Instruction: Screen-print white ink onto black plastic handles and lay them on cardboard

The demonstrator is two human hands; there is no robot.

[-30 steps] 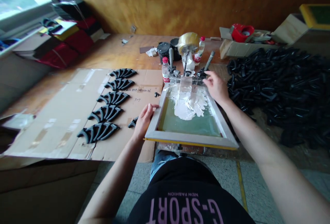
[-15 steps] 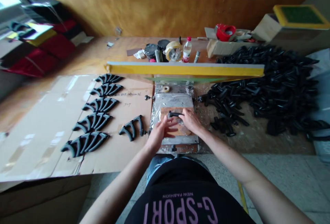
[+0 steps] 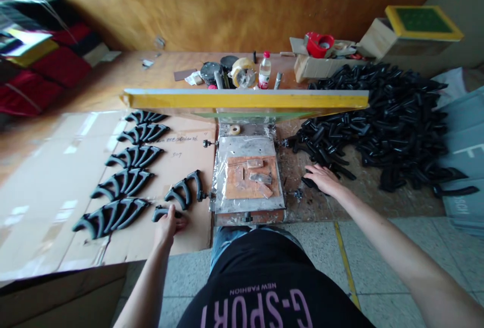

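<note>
My left hand [image 3: 170, 224] is closed on a black curved handle [image 3: 159, 212], low over the cardboard sheet [image 3: 189, 237]. Just beyond it lie a few matching handles [image 3: 184, 192]. On the right, my right hand [image 3: 321, 179] has its fingers closed round another black handle [image 3: 309, 183], partly hidden under the fingers, at the near edge of the large heap of black handles [image 3: 381, 141]. Between my hands is a metal jig [image 3: 249, 146] with a brown board [image 3: 236, 192] on top, where small clear-looking blocks [image 3: 260, 178] are fixed.
Fanned rows of handles [image 3: 113, 217] line the cardboard's left. A yellow-edged screen frame [image 3: 245, 99] stands raised behind the jig. Knobs [image 3: 297, 194] stick out from its sides. Farther back are a bottle [image 3: 264, 72], tape rolls [image 3: 244, 72] and a carton [image 3: 321, 68]; a grey bin [image 3: 463, 156] stands right.
The handle held over the board is gone from there. My left hand has moved left with a handle onto the cardboard; my right hand has moved right to the loose handles.
</note>
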